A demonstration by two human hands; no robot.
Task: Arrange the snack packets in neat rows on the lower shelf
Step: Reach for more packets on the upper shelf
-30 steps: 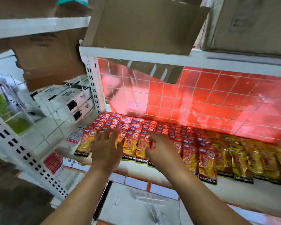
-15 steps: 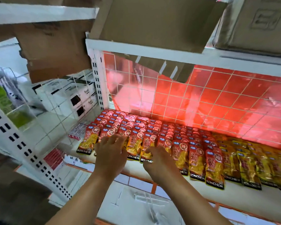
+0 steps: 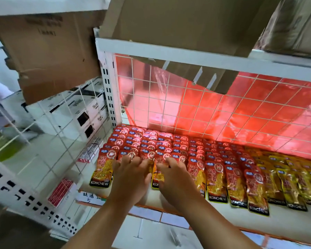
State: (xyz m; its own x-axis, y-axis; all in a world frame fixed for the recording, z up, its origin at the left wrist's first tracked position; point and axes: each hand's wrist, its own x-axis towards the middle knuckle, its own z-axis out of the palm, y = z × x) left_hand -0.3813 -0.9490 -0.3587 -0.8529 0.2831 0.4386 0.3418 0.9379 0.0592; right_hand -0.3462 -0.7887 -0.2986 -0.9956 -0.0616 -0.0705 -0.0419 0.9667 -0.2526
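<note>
Mostly done: packets (image 3: pixel 215 178) fill shelf (image 3: pixel 187 211) in rows; at shelf's front left, left hand (image 3: pixel 131 178) spread flat on them, right hand (image 3: pixel 174 178) pinching one, prob. last bit to square.

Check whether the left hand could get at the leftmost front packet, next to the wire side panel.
Probably yes: the leftmost front packet lies uncovered at the front of the lower shelf, just beside the left hand, with nothing between them.

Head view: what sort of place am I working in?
Probably a shop or its stockroom: a white shelf packed with rows of identical packets, cartons stacked on the shelf above, a wire grid behind.
</note>
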